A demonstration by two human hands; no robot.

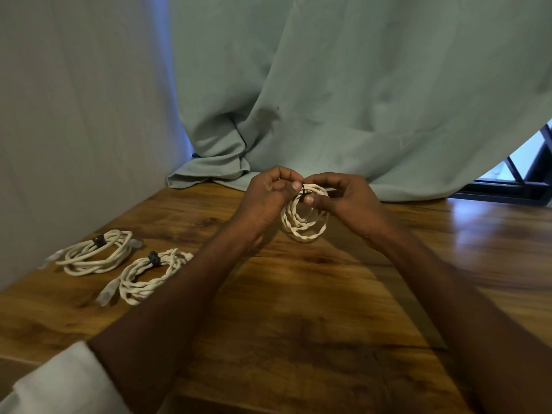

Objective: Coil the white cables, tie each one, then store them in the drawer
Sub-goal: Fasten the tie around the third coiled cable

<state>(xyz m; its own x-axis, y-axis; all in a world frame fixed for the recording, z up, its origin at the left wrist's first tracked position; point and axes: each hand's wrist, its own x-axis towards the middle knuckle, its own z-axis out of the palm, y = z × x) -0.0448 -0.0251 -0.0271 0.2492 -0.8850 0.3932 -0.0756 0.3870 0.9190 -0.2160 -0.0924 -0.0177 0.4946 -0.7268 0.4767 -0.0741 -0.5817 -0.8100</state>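
A wooden table (298,294) is filling the lower part of the view, with a pale green curtain (343,100) hanging behind its far edge and spilling onto it. Both forearms are reaching forward from the near edge and meeting above the far middle of the table, where the white cable coil (304,222) is hanging as a loose ring between the two hands, its top bunched at the fingertips and its lower loops drooping toward the wood without clearly touching it. The ring is facing the camera, so its strands at the top are running left to right, straight from one hand to the other. The left hand (268,192) is curling its fingers and thumb in on the upper left of the coil; the right hand (343,195) is doing the same on the upper right, thumb pressing in from below. Between the two thumbs a small dark tie (303,189) is sitting on the bundle, and both hands look equally near it, so the tying seems to be under way. Well apart at the left, two finished coils are lying on the table, the far tied coil (95,256) and the near tied coil (149,274), each carrying a dark tie. No drawer is showing.
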